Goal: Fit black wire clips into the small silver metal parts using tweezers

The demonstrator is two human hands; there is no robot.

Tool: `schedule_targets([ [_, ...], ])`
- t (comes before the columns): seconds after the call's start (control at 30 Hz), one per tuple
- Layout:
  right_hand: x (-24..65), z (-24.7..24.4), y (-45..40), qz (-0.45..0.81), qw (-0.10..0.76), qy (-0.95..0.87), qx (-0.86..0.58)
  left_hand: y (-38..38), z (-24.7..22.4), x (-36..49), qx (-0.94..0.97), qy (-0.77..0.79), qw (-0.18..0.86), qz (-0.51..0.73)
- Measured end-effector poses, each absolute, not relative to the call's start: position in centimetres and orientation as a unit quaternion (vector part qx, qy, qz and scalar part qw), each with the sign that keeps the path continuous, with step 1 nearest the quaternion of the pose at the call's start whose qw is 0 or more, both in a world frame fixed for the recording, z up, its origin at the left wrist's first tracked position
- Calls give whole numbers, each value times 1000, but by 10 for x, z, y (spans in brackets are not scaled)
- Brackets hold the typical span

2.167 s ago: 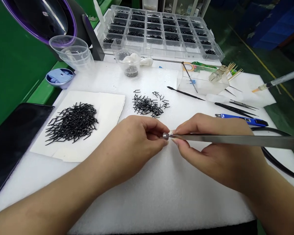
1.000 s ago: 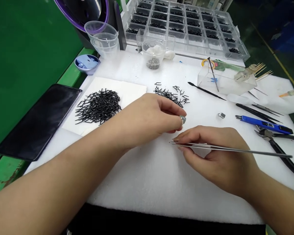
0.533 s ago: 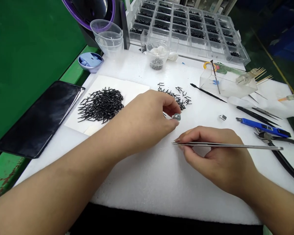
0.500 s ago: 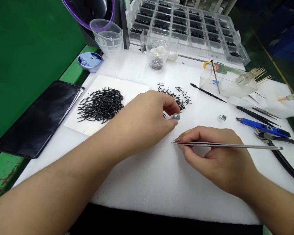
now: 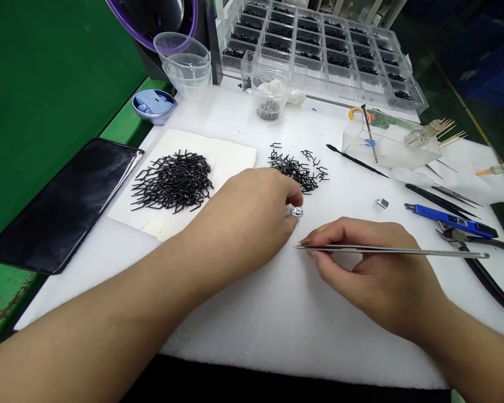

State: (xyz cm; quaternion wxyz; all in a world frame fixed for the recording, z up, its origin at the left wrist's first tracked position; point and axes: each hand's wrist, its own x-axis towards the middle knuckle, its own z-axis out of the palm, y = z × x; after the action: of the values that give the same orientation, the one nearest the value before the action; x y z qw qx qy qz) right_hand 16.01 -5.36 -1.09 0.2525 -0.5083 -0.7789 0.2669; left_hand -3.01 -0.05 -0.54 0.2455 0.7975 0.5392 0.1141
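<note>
Between thumb and forefinger, my left hand [image 5: 252, 215] pinches a small silvery metal piece [image 5: 297, 211] just above the white foam surface [image 5: 243, 313]. My right hand [image 5: 369, 268] is closed on thin metal tweezers [image 5: 420, 251], whose tips point left and lie a little below the metal piece, not touching it. Beyond my left hand is a loose pile of small black forked parts [image 5: 296, 170]. A larger black pile [image 5: 174, 182] rests on a white sheet [image 5: 231, 151] at the left. Another small silvery piece [image 5: 382, 203] sits to the right.
A divided clear tray [image 5: 344, 84] of black parts stands at the back, with a clear cup [image 5: 271, 92] before it. A dark tablet [image 5: 67, 201] lies at the left edge. On the right are a blue cutter [image 5: 451, 219], pliers [image 5: 487, 280] and a clear box [image 5: 390, 145].
My left hand has moved slightly toward me and left with the metal piece, which has turned and shows a brighter face. More of the small black pile shows. My right hand has hardly moved.
</note>
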Motion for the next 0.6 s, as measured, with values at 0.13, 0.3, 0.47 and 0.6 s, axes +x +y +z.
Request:
schedule_targets([
  [0.13,162,-12,-54,276,249,-777,-508,0,-6,-30,796,544,243,110],
  [0.3,163,-13,-54,286,238,-775,-511,0,-6,-29,783,555,261,109],
  [0.47,161,-13,-53,290,243,-776,-505,1,-6,-30,779,558,266,107],
  [0.6,161,-13,-53,285,238,-782,-500,1,-5,-30,775,561,271,106],
])
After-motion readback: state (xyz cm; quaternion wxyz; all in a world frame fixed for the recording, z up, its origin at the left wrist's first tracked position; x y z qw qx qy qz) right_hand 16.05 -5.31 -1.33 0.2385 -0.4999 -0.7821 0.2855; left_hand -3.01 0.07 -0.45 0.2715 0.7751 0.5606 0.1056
